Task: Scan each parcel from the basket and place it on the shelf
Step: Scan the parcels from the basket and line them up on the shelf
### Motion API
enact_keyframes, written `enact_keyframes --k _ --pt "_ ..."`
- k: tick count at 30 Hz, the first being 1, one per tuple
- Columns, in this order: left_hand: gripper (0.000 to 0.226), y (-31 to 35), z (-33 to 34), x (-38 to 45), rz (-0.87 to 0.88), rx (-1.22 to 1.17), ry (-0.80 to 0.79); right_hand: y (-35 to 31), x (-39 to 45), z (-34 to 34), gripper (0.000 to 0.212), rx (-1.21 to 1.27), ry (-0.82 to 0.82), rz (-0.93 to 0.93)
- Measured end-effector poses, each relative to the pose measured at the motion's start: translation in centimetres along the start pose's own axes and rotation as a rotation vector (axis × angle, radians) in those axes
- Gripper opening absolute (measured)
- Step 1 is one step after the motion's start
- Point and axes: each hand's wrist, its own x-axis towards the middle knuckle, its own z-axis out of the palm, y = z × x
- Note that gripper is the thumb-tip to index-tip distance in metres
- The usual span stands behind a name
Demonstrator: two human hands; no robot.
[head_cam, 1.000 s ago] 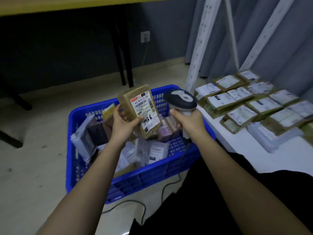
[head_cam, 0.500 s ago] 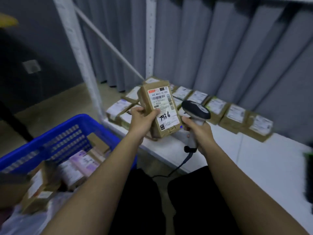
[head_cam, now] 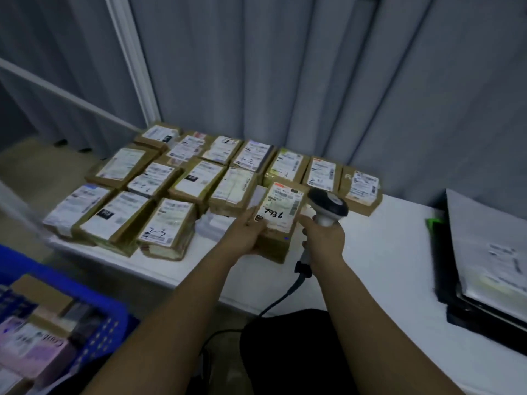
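Head view, 1 frame logged.

I see the left hand (head_cam: 247, 234) gripping a brown parcel (head_cam: 278, 220) by its near left edge, thumb on the label side, fingers curled underneath. Its white label faces up and carries the handwritten number 7936. The parcel sits low over the white shelf (head_cam: 385, 252), just in front of the back row of parcels; I cannot tell whether its underside touches the shelf surface or is a little above it.

The right hand (head_cam: 323, 240) is clenched round the handle of the scanner (head_cam: 328, 208), immediately right of the parcel. The scanner's head, grey with a dark top, points toward the parcel's right edge. Its black cable (head_cam: 281, 300) drops off the shelf's front edge.

Left of the parcel, the placed parcels (head_cam: 171, 183) lie flat in 3 rough rows, labels up, edges touching or nearly so. 2 more lie behind and right of the parcel by the grey curtain (head_cam: 313, 67).

Far left of the parcel, below the shelf edge, a corner of the blue basket (head_cam: 108, 329) shows boxes inside, blurred. Far right of the parcel, a black tray (head_cam: 467, 306) holds a grey mailer bag (head_cam: 490, 243).
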Motion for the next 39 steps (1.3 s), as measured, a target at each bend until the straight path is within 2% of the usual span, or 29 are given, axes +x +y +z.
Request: enact_keyframes --k 2,4,7,9,11,14,17,19,21,24,27,29,33,36,39 --pt "0.047 -1.7 1.1 2.4 0.061 0.285 0.05 0.0 0.8 -0.8 0.02 -0.022 0.004 0.005" --pt "0.051 -3.2 2.0 3.5 0.133 0.611 0.029 0.0 1.2 -1.5 0.025 -0.036 -0.011 0.008" --pt "0.05 -4.7 2.9 3.7 0.387 0.949 0.03 -0.1 1.8 -2.1 0.024 -0.049 -0.008 0.039" --pt "0.057 -5.1 3.7 3.5 0.574 1.13 -0.106 -0.1 2.0 -2.4 0.025 -0.01 0.001 0.064" --pt "0.064 -5.1 4.8 3.4 0.638 1.278 -0.222 0.1 2.4 -2.7 0.028 -0.005 0.026 0.068" --pt "0.069 -5.7 7.1 4.0 0.669 1.351 -0.284 0.6 3.0 -3.5 0.031 -0.035 0.069 0.06" --pt "0.072 -5.5 10.0 4.4 0.732 1.408 -0.281 0.9 3.7 -5.0 0.027 -0.059 0.124 0.051" --pt "0.078 -5.0 11.8 4.9 0.79 1.471 -0.243 0.9 4.0 -6.2 0.02 -0.089 0.149 0.04" --pt "0.081 -4.5 12.6 5.2 0.777 1.531 -0.179 1.1 4.4 -7.3 0.018 -0.148 0.157 0.03" --pt "0.083 -4.2 11.7 5.9 0.633 1.531 -0.151 1.4 4.8 -8.3 0.02 -0.196 0.154 0.031" --pt "0.074 -4.2 9.8 7.5 0.684 1.529 -0.069 1.6 5.0 -8.4 0.022 -0.198 0.127 0.027" --pt "0.068 -3.9 8.3 8.5 0.587 1.605 -0.068 1.4 5.0 -8.0 0.021 -0.21 0.099 0.013" --pt "0.07 -3.3 6.8 9.6 0.473 1.658 -0.026 0.9 4.7 -6.9 0.017 -0.231 0.043 -0.035" --pt "0.062 -2.9 6.6 9.1 0.429 1.574 0.045 0.6 4.2 -6.2 0.018 -0.253 -0.007 -0.053" --pt "0.059 -2.6 6.1 7.6 0.415 1.398 -0.014 0.2 3.4 -5.6 0.019 -0.266 -0.066 -0.071"
